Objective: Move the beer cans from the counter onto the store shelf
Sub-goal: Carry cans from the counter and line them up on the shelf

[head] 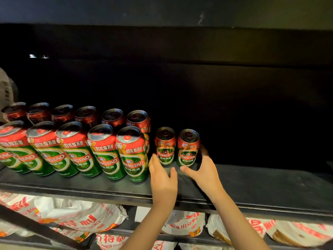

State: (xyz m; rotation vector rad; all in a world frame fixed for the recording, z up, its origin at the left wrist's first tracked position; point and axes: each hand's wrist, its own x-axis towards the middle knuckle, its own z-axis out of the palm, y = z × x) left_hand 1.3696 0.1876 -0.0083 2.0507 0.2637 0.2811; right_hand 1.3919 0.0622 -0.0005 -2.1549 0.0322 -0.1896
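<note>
- The dark store shelf point(252, 179) carries every beer can in view: a front row of five tall green-and-red cans point(100, 150), all upright, with a back row of six point(86, 114) close behind them in shadow.
- Just right of the front row's last tall can point(132, 154) stand two cans side by side, nearly touching: the left one point(165, 146) and the right one point(188, 147), both set deeper on the shelf.
- Left hand point(162, 175) reaches in beside the left can, fingers straight and relaxed, gripping nothing; whether the fingertips touch the can, I cannot tell.
- Right hand point(204, 168) is spread wide around the right can, thumb in front, fingers behind it; contact is unclear and no grip shows.
- Below the shelf, a lower level holds white bags with red print point(77, 217), blurred.
- The leftmost tall cans are cut off at the frame edge; the shelf's back is too dark to read.
</note>
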